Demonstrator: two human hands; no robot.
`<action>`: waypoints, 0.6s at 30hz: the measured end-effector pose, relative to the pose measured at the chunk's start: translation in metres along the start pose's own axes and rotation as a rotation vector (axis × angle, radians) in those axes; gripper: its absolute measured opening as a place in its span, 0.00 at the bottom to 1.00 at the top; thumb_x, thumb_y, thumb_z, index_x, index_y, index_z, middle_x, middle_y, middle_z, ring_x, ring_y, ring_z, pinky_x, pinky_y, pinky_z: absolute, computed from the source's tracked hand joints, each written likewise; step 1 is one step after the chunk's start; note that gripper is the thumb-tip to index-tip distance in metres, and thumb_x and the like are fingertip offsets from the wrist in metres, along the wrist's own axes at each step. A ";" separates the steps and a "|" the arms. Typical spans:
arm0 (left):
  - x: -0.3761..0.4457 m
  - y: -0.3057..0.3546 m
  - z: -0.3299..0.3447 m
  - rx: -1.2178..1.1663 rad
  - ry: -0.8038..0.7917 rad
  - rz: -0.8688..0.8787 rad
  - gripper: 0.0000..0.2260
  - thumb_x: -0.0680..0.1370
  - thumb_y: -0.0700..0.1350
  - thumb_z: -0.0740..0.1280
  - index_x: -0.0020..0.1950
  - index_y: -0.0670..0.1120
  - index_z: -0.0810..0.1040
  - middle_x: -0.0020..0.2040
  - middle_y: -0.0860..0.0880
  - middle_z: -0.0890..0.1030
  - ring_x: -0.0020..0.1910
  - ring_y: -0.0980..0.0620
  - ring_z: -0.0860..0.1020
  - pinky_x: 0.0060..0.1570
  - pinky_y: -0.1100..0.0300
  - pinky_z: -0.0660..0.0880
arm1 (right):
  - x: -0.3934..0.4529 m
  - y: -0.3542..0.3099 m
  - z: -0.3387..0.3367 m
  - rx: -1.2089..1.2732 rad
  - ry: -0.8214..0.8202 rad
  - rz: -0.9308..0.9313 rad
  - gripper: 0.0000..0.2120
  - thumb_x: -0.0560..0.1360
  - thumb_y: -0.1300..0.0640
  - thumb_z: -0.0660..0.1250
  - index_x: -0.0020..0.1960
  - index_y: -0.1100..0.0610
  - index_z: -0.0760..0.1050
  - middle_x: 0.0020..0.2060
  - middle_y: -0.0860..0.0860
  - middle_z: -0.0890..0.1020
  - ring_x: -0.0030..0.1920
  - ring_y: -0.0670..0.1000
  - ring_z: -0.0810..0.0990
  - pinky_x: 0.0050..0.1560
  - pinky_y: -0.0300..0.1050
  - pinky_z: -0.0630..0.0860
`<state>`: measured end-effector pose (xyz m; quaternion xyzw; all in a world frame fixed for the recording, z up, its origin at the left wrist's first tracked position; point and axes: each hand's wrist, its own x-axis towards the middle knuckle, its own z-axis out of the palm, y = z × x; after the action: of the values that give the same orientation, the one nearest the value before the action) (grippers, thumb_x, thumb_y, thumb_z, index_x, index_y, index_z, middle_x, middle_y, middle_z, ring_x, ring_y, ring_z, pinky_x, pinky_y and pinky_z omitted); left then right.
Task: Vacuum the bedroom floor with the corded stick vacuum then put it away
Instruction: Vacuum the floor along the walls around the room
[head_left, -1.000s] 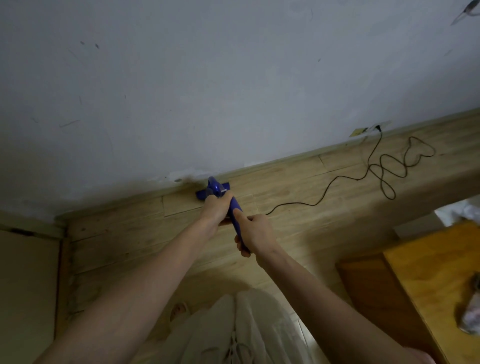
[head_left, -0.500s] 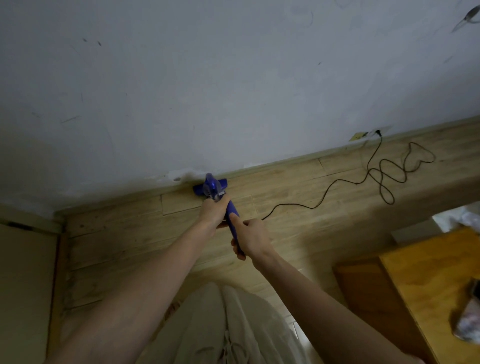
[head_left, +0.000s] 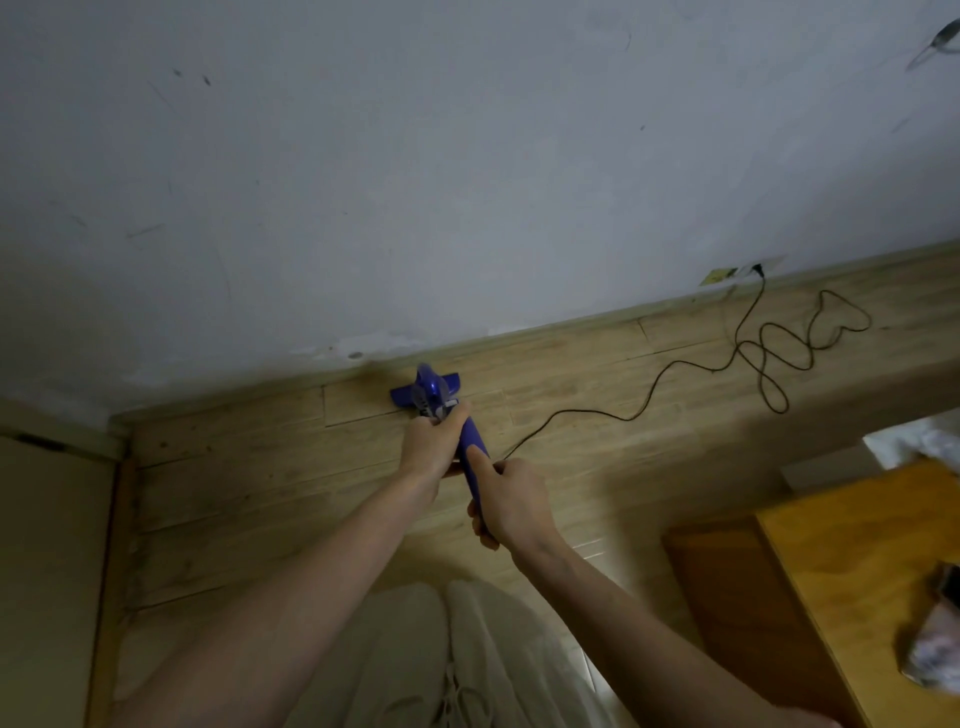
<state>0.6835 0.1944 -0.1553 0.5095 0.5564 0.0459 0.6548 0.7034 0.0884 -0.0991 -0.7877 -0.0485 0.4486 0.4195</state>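
A blue stick vacuum (head_left: 435, 392) points away from me, its floor head against the base of the white wall on the light wooden floor (head_left: 249, 467). My left hand (head_left: 430, 447) grips the vacuum's body just behind the head. My right hand (head_left: 511, 501) grips the blue handle nearer to me, thumb lying along its top. A black cord (head_left: 748, 353) runs from the handle across the floor in loose loops to a wall socket (head_left: 756, 270) at the right.
An orange wooden table (head_left: 852, 561) stands at the lower right with a crumpled packet (head_left: 935, 649) on it. A pale door or cabinet panel (head_left: 47, 571) fills the left edge. My light trousers (head_left: 447, 654) show at the bottom.
The vacuum head has slid a little further toward the wall and my arms have stretched out with it. Both hands keep the same grip.
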 end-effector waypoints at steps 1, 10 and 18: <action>0.001 0.003 0.000 0.002 0.005 -0.001 0.17 0.78 0.52 0.66 0.52 0.37 0.78 0.47 0.41 0.82 0.44 0.46 0.81 0.37 0.58 0.75 | 0.003 -0.001 0.002 0.000 -0.001 0.000 0.19 0.81 0.47 0.58 0.45 0.62 0.77 0.29 0.53 0.77 0.23 0.46 0.73 0.23 0.39 0.70; 0.011 0.010 -0.005 0.071 0.080 0.017 0.20 0.78 0.55 0.65 0.51 0.37 0.79 0.47 0.40 0.82 0.42 0.45 0.80 0.37 0.57 0.74 | 0.017 -0.004 0.013 0.012 -0.030 0.001 0.20 0.81 0.48 0.58 0.48 0.64 0.77 0.29 0.53 0.76 0.22 0.47 0.72 0.22 0.39 0.69; -0.008 0.002 -0.025 -0.073 0.088 0.004 0.13 0.77 0.49 0.68 0.47 0.39 0.82 0.45 0.40 0.84 0.46 0.41 0.83 0.51 0.46 0.80 | -0.009 -0.012 0.012 -0.049 -0.080 -0.066 0.18 0.81 0.50 0.60 0.42 0.63 0.76 0.27 0.54 0.75 0.22 0.47 0.72 0.22 0.38 0.70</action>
<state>0.6626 0.2057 -0.1446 0.4838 0.5814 0.0898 0.6480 0.6925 0.0994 -0.0879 -0.7770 -0.1021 0.4646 0.4123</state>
